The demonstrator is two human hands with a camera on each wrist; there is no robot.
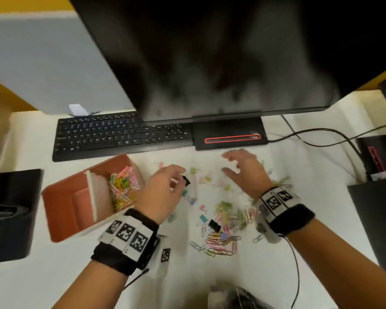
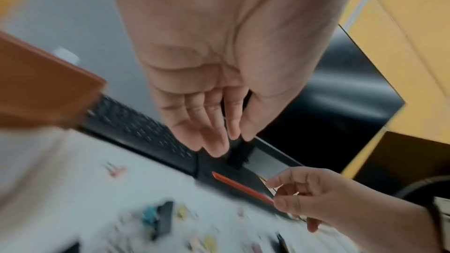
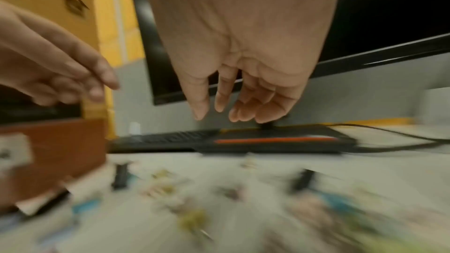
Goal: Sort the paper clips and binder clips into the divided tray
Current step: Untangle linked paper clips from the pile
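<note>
White covers the surface (image 1: 276, 286), with a dark monitor (image 1: 210, 52) looming at twelve o'clock and a black keyboard (image 1: 120, 134) lying before it beside the monitor base (image 1: 230, 134). At nine o'clock sits the brown divided tray (image 1: 60, 208); the compartment on its monitor side holds a heap of coloured paper clips (image 1: 123, 186), while the nearer compartment shows only its bare floor. Loose paper clips (image 1: 221, 241) and small pastel binder clips (image 1: 195, 170) lie scattered across the middle of the surface, from the centre out toward five o'clock, with one black binder clip (image 1: 214, 224) among them.

Just beside the tray's right edge hovers the left hand (image 1: 163, 188), fingers curled, with a second black binder clip (image 1: 186, 181) at its fingertips; the left wrist view shows thumb and forefinger meeting in a pinch, though blur hides the clip there. Toward one o'clock the right hand (image 1: 243, 172) hangs above the scattered clips with fingers loosely spread and bent, holding nothing. Both wrist views are heavily smeared. Black cables (image 1: 321, 132) trail off at two o'clock.
</note>
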